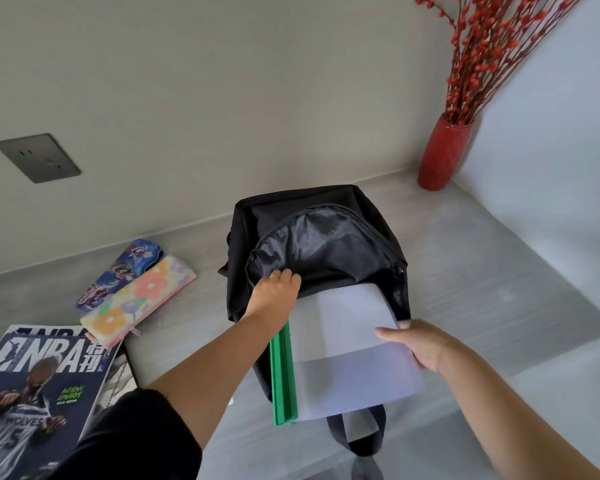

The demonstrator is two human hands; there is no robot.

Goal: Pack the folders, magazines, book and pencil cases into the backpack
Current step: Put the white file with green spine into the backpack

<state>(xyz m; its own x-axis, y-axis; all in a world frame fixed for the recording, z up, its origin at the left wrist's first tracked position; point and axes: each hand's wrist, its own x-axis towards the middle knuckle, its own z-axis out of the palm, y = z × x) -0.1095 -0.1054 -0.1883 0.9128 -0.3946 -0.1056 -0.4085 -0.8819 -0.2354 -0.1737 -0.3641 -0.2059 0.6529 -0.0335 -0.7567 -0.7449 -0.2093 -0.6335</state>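
Note:
A black backpack (326, 209) lies on the grey surface with its main compartment unzipped. My left hand (274, 292) grips the lifted front flap at its left edge. My right hand (420, 344) holds the right side of the clear folders with green spines (350, 368), whose far end sits inside the bag's mouth. Two pencil cases lie to the left: a blue cartoon one (118, 275) and a floral pastel one (136, 303). NBA magazines (39, 393) are stacked at the lower left, over a dark book (122, 375) that only partly shows.
A red vase (442, 157) with red berry branches stands in the far right corner against the wall. A grey wall socket (38, 158) is at the left. The backpack's straps (361, 441) trail toward me along the surface.

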